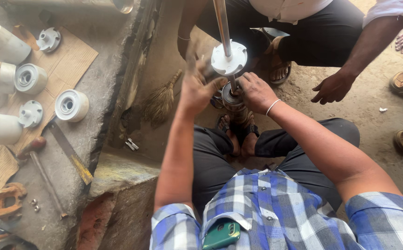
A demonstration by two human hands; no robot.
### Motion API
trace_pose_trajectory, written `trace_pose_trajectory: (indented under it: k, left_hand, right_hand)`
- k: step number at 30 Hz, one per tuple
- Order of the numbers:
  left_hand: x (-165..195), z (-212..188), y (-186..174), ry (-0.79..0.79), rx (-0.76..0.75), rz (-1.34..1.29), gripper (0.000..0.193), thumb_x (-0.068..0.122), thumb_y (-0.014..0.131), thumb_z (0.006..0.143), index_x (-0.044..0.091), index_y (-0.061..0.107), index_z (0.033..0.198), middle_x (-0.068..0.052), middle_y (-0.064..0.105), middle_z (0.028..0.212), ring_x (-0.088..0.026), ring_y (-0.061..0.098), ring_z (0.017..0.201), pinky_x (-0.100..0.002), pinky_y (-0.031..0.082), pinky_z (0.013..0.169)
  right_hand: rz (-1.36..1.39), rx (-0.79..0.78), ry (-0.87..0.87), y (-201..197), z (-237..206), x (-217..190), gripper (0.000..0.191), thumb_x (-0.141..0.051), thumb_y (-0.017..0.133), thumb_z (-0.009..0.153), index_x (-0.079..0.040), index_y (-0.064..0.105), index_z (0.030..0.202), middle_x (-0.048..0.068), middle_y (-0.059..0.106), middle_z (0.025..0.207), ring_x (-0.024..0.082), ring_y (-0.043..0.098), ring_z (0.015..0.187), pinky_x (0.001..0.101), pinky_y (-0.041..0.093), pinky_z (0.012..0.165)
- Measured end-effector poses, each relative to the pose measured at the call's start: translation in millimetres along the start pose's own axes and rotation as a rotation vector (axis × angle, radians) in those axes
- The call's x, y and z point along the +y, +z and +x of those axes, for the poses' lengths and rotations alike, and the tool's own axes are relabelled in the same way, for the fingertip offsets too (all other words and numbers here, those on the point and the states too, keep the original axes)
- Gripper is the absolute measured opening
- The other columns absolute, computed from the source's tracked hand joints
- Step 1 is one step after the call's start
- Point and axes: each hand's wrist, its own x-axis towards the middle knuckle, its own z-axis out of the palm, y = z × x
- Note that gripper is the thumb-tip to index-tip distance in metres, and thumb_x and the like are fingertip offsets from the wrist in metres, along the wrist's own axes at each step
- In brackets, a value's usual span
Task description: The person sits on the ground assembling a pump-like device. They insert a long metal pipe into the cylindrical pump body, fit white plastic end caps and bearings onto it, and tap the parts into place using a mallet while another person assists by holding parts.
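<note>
Nearest the camera, a green phone point(221, 234) sat in the checked shirt's chest pocket, out of the way of the work. Beyond the knees, two sandalled feet point(241, 139) were set together against the base of a metal stack of pump stages point(233, 103), seemingly to brace it upright on the dirt floor. The right hand point(257, 92) was curled around that stack, fingers closed on its side to steady it. The left hand point(197, 88) was spread, fingertips pressed against the underside of one white disc-shaped impeller point(229, 59) threaded on the single steel shaft point(222, 23), apparently guiding it along the shaft. A small broom point(160, 99) lay beside the ledge. To the left, on cardboard point(69, 60), spare parts were laid out in reach: two white round stage housings point(72, 105) and two flat white impellers were countable, plus several white tubes. Farther off, a second person's hand point(332, 88) rested on a knee.
</note>
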Motion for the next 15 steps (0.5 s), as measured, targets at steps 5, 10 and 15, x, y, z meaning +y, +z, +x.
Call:
trace_pose_trajectory:
  k: [5,10,15]
  left_hand:
    - [-84,-21,6,-0.131,0.052,0.946,0.037,0.007,0.084,0.081,0.012,0.077,0.117,-0.010,0.074,0.115,-0.026,0.072,0.104,-0.038,0.058,0.096]
    - [-95,-23,9,-0.238,0.033,0.899,0.030,0.012,0.080,0.080,0.009,0.079,0.110,-0.010,0.068,0.103,-0.029,0.068,0.097,-0.040,0.054,0.088]
    - [-82,-8,12,-0.332,-0.022,0.975,0.029,0.019,0.083,0.078,0.015,0.081,0.106,-0.008,0.067,0.104,-0.028,0.067,0.100,-0.041,0.053,0.090]
  right_hand:
    - [0.066,0.016,-0.025,-9,3,-2,0.033,0.000,0.067,0.082,-0.003,0.063,0.114,0.014,0.064,0.113,0.034,0.060,0.110,0.0435,0.050,0.096]
    - [0.083,0.032,-0.070,-18,6,-2,0.026,-0.005,0.070,0.087,-0.003,0.062,0.111,0.015,0.066,0.112,0.036,0.062,0.108,0.0455,0.052,0.093]
    - [0.079,-0.005,-0.059,-25,9,0,0.024,-0.008,0.070,0.088,-0.005,0.064,0.111,0.014,0.067,0.112,0.035,0.063,0.109,0.0454,0.052,0.093]
